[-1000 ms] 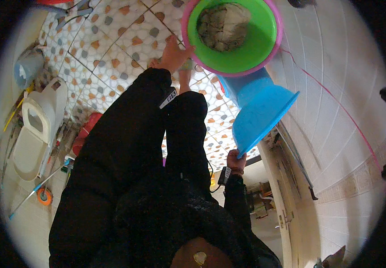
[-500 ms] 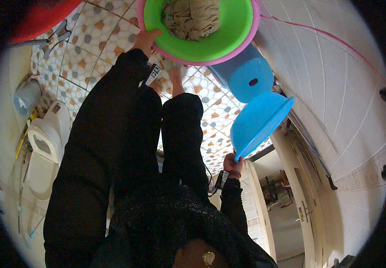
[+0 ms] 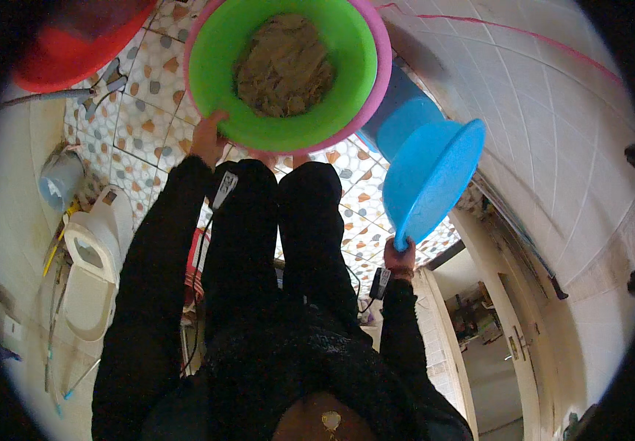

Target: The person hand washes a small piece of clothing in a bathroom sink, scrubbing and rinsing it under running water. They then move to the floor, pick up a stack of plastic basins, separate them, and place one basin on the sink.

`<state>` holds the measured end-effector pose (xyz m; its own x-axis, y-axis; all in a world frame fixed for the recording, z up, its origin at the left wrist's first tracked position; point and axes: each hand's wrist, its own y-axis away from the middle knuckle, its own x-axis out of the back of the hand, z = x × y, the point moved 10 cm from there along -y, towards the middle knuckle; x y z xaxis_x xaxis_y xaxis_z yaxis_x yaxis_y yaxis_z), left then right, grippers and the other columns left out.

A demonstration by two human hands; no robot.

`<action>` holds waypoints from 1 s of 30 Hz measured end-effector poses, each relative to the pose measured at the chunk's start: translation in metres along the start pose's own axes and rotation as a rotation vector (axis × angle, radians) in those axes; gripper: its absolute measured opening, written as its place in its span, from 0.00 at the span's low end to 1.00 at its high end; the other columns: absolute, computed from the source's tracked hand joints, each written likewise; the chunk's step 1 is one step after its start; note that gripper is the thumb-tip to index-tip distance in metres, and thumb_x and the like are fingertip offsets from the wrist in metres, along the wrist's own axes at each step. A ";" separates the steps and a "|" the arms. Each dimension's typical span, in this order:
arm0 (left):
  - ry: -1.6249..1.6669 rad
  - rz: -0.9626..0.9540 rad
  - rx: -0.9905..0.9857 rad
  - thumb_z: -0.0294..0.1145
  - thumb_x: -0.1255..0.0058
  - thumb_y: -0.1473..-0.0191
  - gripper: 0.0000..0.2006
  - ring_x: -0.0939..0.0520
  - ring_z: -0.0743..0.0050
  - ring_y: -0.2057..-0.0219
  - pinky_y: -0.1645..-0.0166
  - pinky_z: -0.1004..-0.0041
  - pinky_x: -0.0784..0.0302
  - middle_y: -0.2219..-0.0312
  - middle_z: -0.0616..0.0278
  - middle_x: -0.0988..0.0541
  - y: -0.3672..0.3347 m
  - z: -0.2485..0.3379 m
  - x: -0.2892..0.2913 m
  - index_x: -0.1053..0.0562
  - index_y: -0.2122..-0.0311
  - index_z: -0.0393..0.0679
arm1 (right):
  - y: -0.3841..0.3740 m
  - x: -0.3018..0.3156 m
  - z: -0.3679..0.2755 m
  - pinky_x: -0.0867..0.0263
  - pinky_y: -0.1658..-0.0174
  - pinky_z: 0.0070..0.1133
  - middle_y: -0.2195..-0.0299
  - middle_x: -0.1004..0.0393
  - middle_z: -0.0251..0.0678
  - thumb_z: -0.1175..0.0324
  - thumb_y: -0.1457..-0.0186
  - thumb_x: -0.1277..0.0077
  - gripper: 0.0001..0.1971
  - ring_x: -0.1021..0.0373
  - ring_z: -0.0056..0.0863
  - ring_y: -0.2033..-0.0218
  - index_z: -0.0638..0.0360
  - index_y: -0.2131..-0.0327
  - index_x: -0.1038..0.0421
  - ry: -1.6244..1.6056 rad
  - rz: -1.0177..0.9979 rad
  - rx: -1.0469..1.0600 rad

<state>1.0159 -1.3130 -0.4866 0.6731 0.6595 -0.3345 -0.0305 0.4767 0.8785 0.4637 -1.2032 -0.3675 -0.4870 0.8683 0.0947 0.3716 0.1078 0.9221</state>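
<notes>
A green basin (image 3: 214, 73) sits nested inside a pink basin (image 3: 385, 62) at the top middle. In its bottom lies a crumpled greyish-brown mass (image 3: 284, 66) that looks like wet cloth. My left hand (image 3: 209, 137) grips the near left rim of these basins, its fingers hooked over the edge. Out to the right, my right hand (image 3: 400, 255) is closed on the rim of a blue basin (image 3: 431, 184), which hangs tilted on its side. This blue basin partly covers a blue plastic stool (image 3: 404, 121).
A red basin (image 3: 75, 59) stands at the far left on the pebble-patterned floor (image 3: 145, 132). Along the left wall are a grey bucket (image 3: 60, 180) and a toilet (image 3: 93, 272). A tiled wall (image 3: 523, 110) rises at right, with a door (image 3: 508, 309) below.
The nested green and pink basins have come nearer to me and leftward, with my left hand still at the rim. The blue basin stays in my right hand, now overlapping the stool.
</notes>
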 end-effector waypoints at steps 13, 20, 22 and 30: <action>0.037 0.153 -0.113 0.28 0.52 0.50 0.17 0.27 0.66 0.56 0.51 0.69 0.30 0.58 0.61 0.28 0.150 -0.004 0.077 0.35 0.54 0.39 | -0.070 -0.035 0.037 0.33 0.63 0.28 0.71 0.29 0.37 0.67 0.50 0.54 0.11 0.33 0.31 0.72 0.62 0.65 0.35 -0.227 -0.035 -0.014; 0.185 0.344 -0.023 0.28 0.52 0.53 0.17 0.27 0.67 0.58 0.54 0.70 0.31 0.60 0.61 0.28 0.240 -0.036 0.159 0.33 0.55 0.38 | -0.027 -0.077 0.059 0.38 0.50 0.32 0.50 0.37 0.42 0.69 0.48 0.55 0.22 0.37 0.39 0.52 0.61 0.49 0.43 0.033 -0.136 0.032; 0.237 0.417 -0.018 0.28 0.51 0.53 0.18 0.27 0.67 0.58 0.54 0.69 0.31 0.60 0.61 0.28 0.261 -0.047 0.177 0.34 0.55 0.38 | -0.025 -0.089 0.068 0.42 0.46 0.35 0.47 0.40 0.42 0.69 0.48 0.55 0.25 0.41 0.40 0.47 0.62 0.46 0.46 0.090 -0.179 0.018; 0.339 0.542 -0.088 0.30 0.49 0.53 0.21 0.29 0.65 0.56 0.52 0.67 0.32 0.58 0.60 0.29 0.321 -0.082 0.194 0.35 0.53 0.39 | -0.052 -0.155 0.123 0.46 0.44 0.37 0.48 0.39 0.42 0.68 0.44 0.57 0.22 0.42 0.40 0.47 0.63 0.47 0.44 0.951 -0.597 0.245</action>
<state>1.0760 -0.9841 -0.2980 0.2752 0.9602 0.0467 -0.3712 0.0613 0.9265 0.6170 -1.2842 -0.4759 -0.9983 -0.0584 0.0080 -0.0262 0.5608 0.8276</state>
